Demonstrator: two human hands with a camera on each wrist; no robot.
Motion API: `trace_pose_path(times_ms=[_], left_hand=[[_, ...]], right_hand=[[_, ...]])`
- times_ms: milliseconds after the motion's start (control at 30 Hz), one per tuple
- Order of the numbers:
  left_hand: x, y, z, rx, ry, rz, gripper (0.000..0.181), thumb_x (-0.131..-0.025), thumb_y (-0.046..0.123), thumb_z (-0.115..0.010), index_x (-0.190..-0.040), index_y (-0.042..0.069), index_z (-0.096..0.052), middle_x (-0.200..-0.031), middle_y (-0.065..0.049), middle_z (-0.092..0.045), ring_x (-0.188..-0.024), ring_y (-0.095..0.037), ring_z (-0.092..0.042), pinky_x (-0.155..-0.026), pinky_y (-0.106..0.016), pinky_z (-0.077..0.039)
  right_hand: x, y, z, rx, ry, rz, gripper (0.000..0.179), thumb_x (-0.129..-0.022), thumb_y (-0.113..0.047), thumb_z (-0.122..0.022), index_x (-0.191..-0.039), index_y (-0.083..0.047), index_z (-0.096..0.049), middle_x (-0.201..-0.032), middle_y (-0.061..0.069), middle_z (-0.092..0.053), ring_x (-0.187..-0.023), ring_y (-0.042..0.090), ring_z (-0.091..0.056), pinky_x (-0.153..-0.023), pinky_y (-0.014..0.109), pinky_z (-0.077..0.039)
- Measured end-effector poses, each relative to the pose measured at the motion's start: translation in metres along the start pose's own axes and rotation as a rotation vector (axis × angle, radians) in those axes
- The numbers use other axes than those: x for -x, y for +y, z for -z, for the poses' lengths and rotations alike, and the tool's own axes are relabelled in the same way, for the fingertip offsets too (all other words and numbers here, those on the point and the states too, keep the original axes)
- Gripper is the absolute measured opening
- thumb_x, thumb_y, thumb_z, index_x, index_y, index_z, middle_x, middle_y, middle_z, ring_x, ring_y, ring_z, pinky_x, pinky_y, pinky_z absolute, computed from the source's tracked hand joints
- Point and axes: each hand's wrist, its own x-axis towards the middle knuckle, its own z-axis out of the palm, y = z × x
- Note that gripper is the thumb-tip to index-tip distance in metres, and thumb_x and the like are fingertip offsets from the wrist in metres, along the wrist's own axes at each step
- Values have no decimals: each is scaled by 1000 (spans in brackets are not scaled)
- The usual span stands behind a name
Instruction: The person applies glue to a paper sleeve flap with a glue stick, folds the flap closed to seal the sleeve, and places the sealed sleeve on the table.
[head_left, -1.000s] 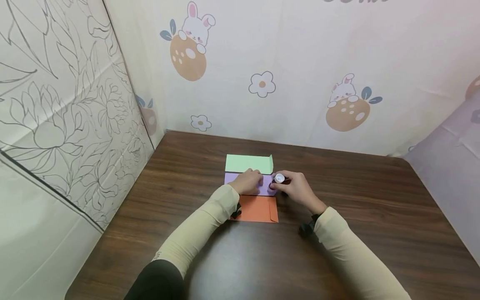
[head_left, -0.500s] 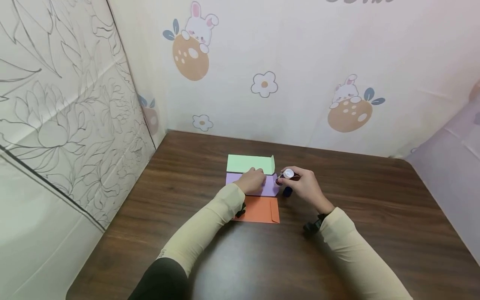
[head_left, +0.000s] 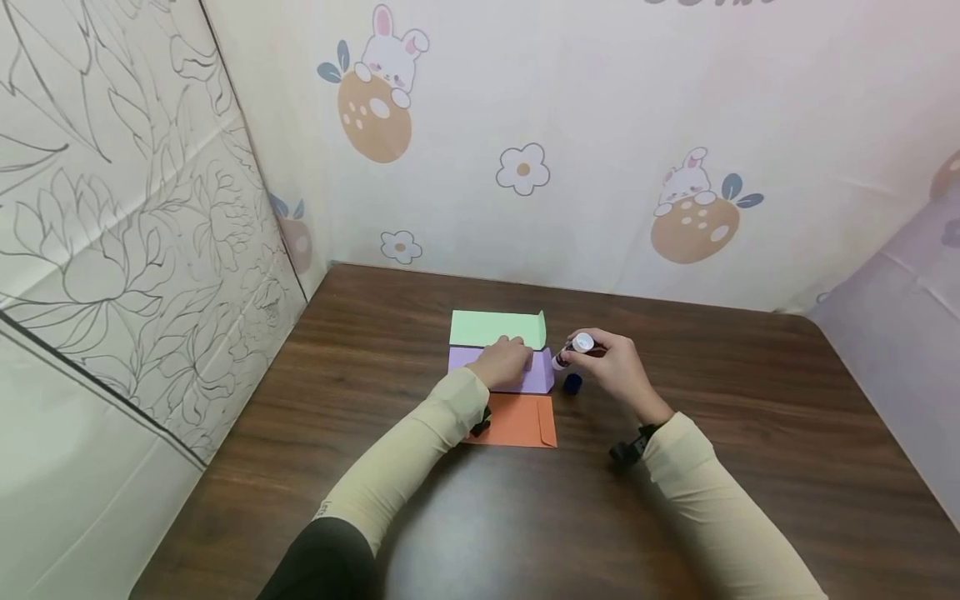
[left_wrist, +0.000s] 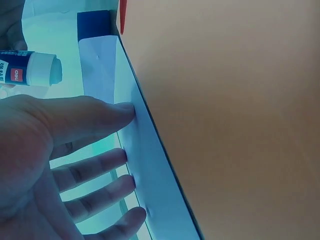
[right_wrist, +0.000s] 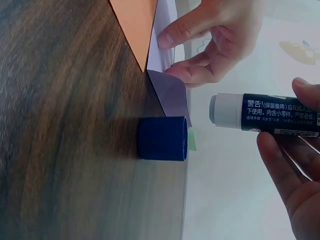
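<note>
In the head view, a purple envelope [head_left: 537, 380] lies between a green envelope [head_left: 491, 327] and an orange envelope [head_left: 517, 417]. My left hand [head_left: 504, 363] rests on the purple one; in the left wrist view its thumb and fingertips [left_wrist: 125, 114] touch the paper, fairly straight. The purple flap [right_wrist: 170, 95] sticks out to the right. Just right of that flap, my right hand [head_left: 618, 367] grips an uncapped glue stick [right_wrist: 275, 114] by its dark barrel, its glue end pointing down-left. The glue stick's blue cap [right_wrist: 162, 139] stands on the table below it.
The dark wooden table [head_left: 712, 400] stretches out on both sides of the envelopes. A patterned cloth wall [head_left: 600, 208] rises along its back edge, and another drawn with flowers [head_left: 150, 233] stands at the left.
My right hand has lifted the glue stick off the purple flap and moved slightly right. The blue cap, hidden before, now shows. My left hand has shifted slightly right on the envelope.
</note>
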Motion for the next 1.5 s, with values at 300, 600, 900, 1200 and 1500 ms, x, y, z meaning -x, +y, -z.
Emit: trace_pose_path(times_ms=[300, 600, 900, 1200, 1500], left_hand=[[2, 0, 1, 20, -4, -12, 18, -90, 14, -61, -107, 15, -69, -114, -2, -62, -101, -20, -55, -83, -37, -52], [-1, 0, 0, 27, 7, -37, 16, -90, 13, -61, -103, 13, -69, -111, -3, -62, -101, -20, -57, -84, -38, -51], [-4, 5, 3, 41, 31, -46, 32, -90, 16, -63, -122, 12, -64, -121, -5, -64, -111, -23, -60, -93, -39, -50], [-6, 10, 1, 122, 45, -57, 46, -95, 25, -63, -137, 10, -52, -130, -7, -63, -119, -21, -60, -103, -32, -46], [-4, 13, 1, 93, 40, -110, 52, -99, 36, -54, -146, 17, -44, -127, -11, -64, -113, -25, -62, -99, -36, -49]], right_hand=[[2, 2, 4, 28, 13, -10, 30, -84, -24, -77, -107, -6, -70, -105, 14, -71, -88, 14, -63, -73, 14, -51], [2, 2, 9, 7, 31, -18, 30, -84, -24, -78, -107, -5, -70, -104, 14, -72, -87, 7, -62, -72, 12, -50], [1, 3, 11, -8, 35, -32, 33, -84, -25, -77, -108, -4, -70, -105, 16, -72, -86, -1, -60, -72, 11, -49], [4, 7, 12, -25, 54, -24, 33, -83, -24, -78, -107, -2, -70, -103, 17, -71, -84, -3, -60, -71, 11, -50], [5, 7, 15, -14, 54, -46, 33, -85, -25, -77, -107, -2, -70, -105, 19, -70, -85, -1, -60, -71, 12, -50]])
